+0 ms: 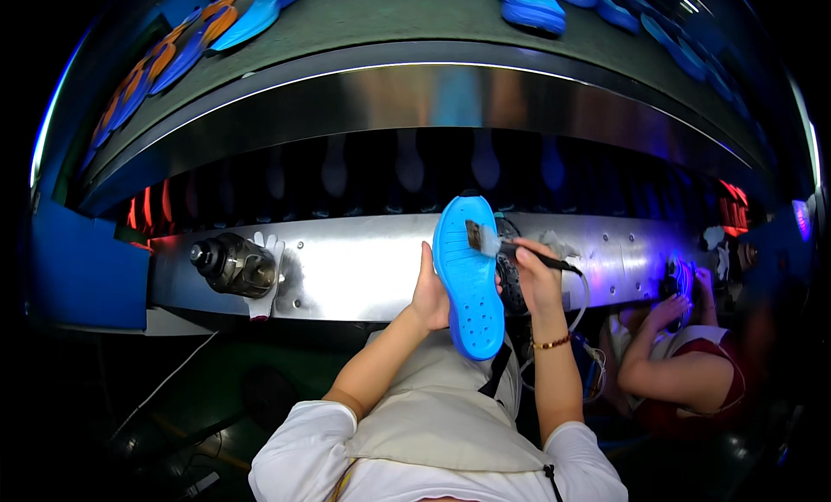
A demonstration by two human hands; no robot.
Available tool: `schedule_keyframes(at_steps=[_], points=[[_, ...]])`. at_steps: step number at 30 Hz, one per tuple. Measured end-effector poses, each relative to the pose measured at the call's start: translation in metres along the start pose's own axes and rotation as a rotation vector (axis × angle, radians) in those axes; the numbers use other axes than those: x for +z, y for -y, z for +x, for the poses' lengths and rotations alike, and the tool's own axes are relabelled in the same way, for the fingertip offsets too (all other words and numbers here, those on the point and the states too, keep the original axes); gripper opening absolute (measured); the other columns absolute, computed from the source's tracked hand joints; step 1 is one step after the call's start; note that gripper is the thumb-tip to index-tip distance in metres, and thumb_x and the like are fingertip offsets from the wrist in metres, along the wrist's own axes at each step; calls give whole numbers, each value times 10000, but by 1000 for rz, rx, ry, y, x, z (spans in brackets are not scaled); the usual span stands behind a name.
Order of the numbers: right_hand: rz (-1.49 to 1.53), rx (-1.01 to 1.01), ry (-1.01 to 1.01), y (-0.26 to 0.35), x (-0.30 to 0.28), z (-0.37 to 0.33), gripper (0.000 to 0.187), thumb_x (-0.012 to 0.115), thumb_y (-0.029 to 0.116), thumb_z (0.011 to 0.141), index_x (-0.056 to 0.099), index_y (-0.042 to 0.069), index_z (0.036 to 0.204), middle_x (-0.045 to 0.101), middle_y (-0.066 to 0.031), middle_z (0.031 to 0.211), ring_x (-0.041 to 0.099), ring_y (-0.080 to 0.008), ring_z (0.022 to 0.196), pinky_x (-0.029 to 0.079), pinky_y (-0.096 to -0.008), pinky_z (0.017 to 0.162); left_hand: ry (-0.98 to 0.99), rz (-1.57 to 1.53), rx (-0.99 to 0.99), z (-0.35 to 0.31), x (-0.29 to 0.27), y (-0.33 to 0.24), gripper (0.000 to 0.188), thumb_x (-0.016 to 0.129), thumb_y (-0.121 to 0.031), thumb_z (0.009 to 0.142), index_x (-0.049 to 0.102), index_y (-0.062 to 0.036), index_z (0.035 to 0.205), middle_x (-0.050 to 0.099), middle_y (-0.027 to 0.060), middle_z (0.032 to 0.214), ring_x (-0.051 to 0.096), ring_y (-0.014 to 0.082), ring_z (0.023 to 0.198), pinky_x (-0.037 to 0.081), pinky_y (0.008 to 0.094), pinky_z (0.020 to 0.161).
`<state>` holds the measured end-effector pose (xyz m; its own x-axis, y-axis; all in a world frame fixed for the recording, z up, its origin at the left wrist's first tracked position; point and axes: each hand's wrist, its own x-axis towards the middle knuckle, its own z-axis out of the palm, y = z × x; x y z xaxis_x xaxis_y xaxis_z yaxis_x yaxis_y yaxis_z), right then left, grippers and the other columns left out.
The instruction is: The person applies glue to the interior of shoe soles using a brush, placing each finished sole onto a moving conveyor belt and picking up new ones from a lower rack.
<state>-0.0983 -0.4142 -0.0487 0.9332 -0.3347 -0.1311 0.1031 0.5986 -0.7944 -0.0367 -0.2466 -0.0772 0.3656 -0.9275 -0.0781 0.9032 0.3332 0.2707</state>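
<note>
Left forearm (378, 361): I see mine slanting up and inward, bare.
Left hand (432, 299): I have it closed in a grip, thumb (426, 263) pointing up, most fingers hidden.
Right forearm (557, 381): mine stands nearly upright.
Right hand (540, 279): I hold it slightly higher, fingers bent into a pinch.

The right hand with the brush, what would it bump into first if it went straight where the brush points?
Probably the blue sole. The right hand holds the brush with its bristles over the sole's upper part. Depth is unclear, so the hand might pass just above it.
</note>
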Motion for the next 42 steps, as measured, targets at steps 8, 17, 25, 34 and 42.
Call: schedule_keyframes(at_steps=[8, 17, 25, 34, 42], points=[[-629, -260, -48, -2, 45, 25, 140, 643, 39, 744, 645, -13, 874, 644, -68, 831, 592, -120, 748, 461, -229, 667, -188, 94, 179, 18, 3, 8, 854, 113, -730, 783, 386, -89, 1277, 476, 146, 1192, 474, 274, 1100, 372, 425, 944], [-964, -278, 542, 30, 46, -39, 174, 660, 63, 667, 649, -8, 826, 643, -153, 827, 629, -262, 768, 492, -317, 711, -311, 256, 172, -6, 1, -40, 898, 70, -754, 756, 465, -60, 1166, 573, 170, 953, 562, 284, 920, 448, 440, 841], [-791, -430, 346, 45, 63, -13, 158, 661, 29, 716, 653, -9, 869, 651, -109, 828, 612, -162, 764, 484, -263, 691, -326, 44, 82, -1, 52, -14, 894, 97, -748, 768, 370, -75, 1290, 482, 160, 1188, 520, 284, 1027, 423, 435, 900], [-771, -351, 590, 59, 53, -22, 195, 667, 2, 687, 653, -1, 882, 649, -120, 881, 621, -199, 814, 484, -304, 769, -187, 239, 270, -3, 57, -25, 893, 56, -730, 776, 442, -49, 1205, 583, 159, 991, 583, 251, 887, 478, 385, 793], [-878, -478, 683, 65, 53, -29, 217, 685, -12, 668, 663, 34, 879, 652, -108, 902, 613, -222, 867, 477, -322, 794, -218, 241, 543, 5, 62, -42, 940, 112, -802, 704, 487, -26, 1081, 580, 193, 835, 578, 324, 743, 484, 430, 692]])
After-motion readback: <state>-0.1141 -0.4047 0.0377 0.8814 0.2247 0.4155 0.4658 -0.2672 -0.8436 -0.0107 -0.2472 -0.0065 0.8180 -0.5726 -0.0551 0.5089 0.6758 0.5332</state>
